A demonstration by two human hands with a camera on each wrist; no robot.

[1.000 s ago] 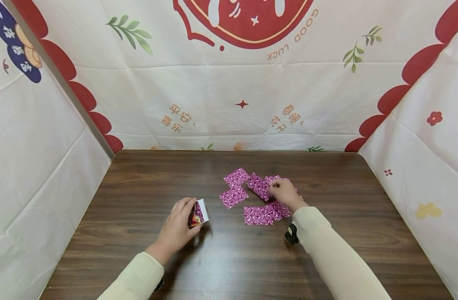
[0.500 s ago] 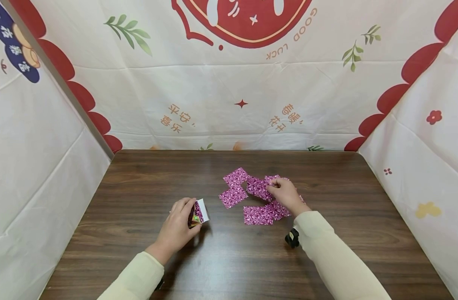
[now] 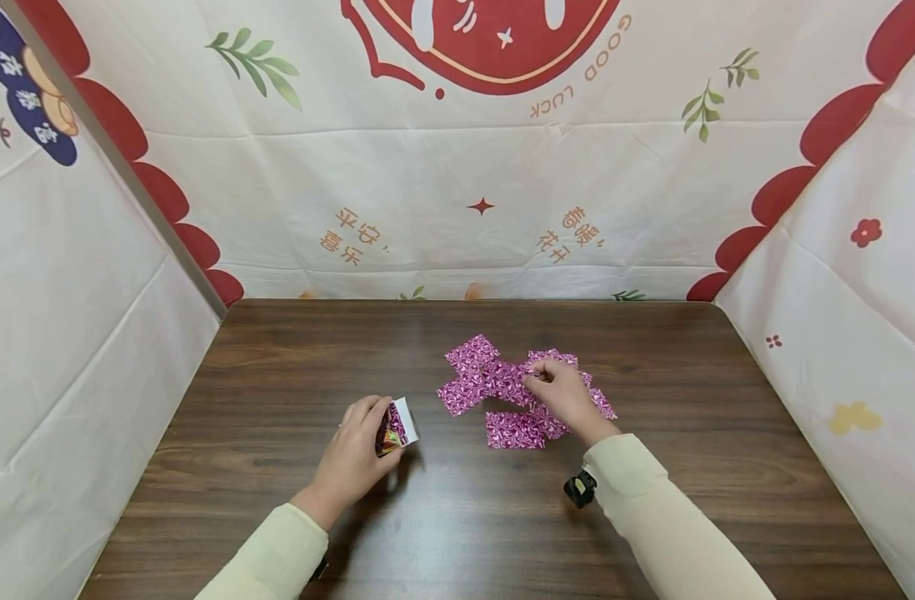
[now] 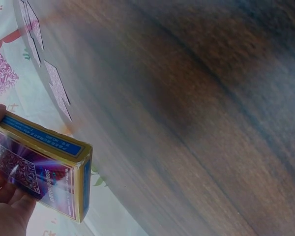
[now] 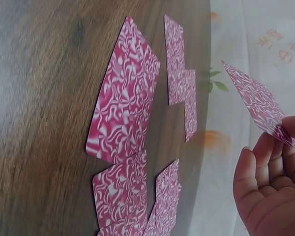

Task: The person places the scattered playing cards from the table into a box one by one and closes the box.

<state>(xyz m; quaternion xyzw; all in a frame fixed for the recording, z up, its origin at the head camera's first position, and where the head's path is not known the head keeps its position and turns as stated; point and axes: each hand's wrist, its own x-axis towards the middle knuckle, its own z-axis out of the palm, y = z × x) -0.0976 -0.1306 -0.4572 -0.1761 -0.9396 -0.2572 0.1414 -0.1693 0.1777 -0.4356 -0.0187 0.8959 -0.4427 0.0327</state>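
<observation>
My left hand [image 3: 354, 454] grips a small playing-card box [image 4: 39, 169], purple with gold edges and blue sides. Its white end flap [image 3: 406, 421] faces right in the head view, and purple shows at the opening. Between thumb and fingers, my right hand [image 3: 566, 396] pinches one playing card [image 5: 258, 101] with a pink-and-white swirl back. That card is held raised and tilted over the table. Several matching cards lie back up beneath and around it: a pair [image 3: 461, 393] at the left, one [image 3: 514, 431] nearer me, others partly under my right hand.
The dark wooden table [image 3: 277, 358] reaches to a white printed cloth [image 3: 427, 167] hung behind it. Similar cloth panels stand at left and right. A small black device [image 3: 580, 489] sits at my right wrist.
My right hand has moved slightly left with the pinched card, which now overlaps the left pair in the head view. More cards show at the right. The left hand stays put.
</observation>
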